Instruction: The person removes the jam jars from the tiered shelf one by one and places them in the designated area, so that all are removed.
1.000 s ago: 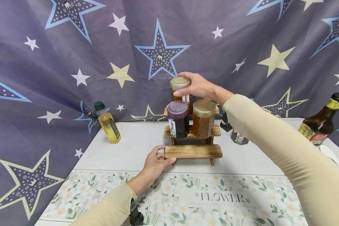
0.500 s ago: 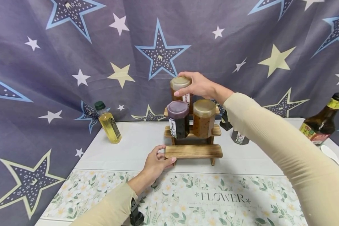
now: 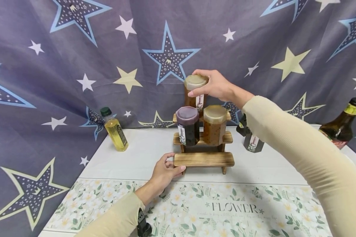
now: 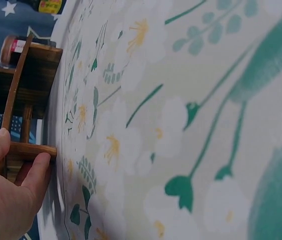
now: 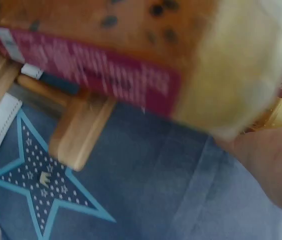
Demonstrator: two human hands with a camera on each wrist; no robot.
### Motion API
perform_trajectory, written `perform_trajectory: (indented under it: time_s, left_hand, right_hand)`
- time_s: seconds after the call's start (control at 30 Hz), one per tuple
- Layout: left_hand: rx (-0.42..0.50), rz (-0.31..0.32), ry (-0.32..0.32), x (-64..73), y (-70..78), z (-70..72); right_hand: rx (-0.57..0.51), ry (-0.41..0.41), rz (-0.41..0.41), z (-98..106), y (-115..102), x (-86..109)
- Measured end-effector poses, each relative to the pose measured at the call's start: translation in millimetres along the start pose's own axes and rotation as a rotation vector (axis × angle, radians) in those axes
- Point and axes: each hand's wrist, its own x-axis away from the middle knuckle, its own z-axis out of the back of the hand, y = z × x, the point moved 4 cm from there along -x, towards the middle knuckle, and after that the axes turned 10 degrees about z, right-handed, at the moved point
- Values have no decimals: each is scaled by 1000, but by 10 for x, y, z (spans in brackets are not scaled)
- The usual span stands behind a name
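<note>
My right hand [image 3: 215, 86] grips a pale-lidded jar of brown jam [image 3: 191, 96] by its top, above the rear tier of a stepped wooden rack [image 3: 203, 159]. The base of that jar is hidden, so I cannot tell whether it touches the shelf. On the middle tier stand a dark jar with a purple lid [image 3: 187, 126] and an amber jar with a yellowish lid [image 3: 215, 126]. My left hand [image 3: 163, 170] pinches the left end of the bare lowest shelf; the left wrist view shows thumb and fingers [image 4: 37, 177] around the wood.
A bottle of yellow oil [image 3: 115, 133] stands to the left. Right of the rack is another dark jar [image 3: 253, 143], partly behind my sleeve. A brown sauce bottle [image 3: 341, 123] stands farther right. Star-patterned cloth [image 3: 106, 49] hangs behind the table.
Within the last half second, my right hand has moved slightly up and to the right with the brown jam jar. My left hand keeps its hold on the rack.
</note>
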Motion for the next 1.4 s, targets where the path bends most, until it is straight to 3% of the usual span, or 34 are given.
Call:
perform_trajectory:
  time_s: [0.3, 0.43, 0.63, 0.8, 0.93, 1.1, 1.4]
  left_hand:
    - [6, 6, -6, 15, -14, 9]
    - [6, 6, -11, 11, -16, -4]
    - [-2, 1, -15, -4, -8, -31]
    - [-10, 3, -15, 3, -7, -31]
    - [-18, 1, -5, 1, -3, -14]
    - [-12, 5, -6, 8, 0, 1]
    - [9, 2, -7, -16, -12, 3]
  right_hand:
    - [87, 57, -19, 324, 6, 179]
    - [77, 93, -41, 479, 50, 277]
    - [54, 151, -60, 761, 120, 493]
    - [126, 171, -94, 956, 157, 680]
    - [186, 179, -133, 1052, 189, 778]
    - [188, 188, -151, 1143, 218, 880]
    - [241, 199, -150, 1352, 289, 1116]
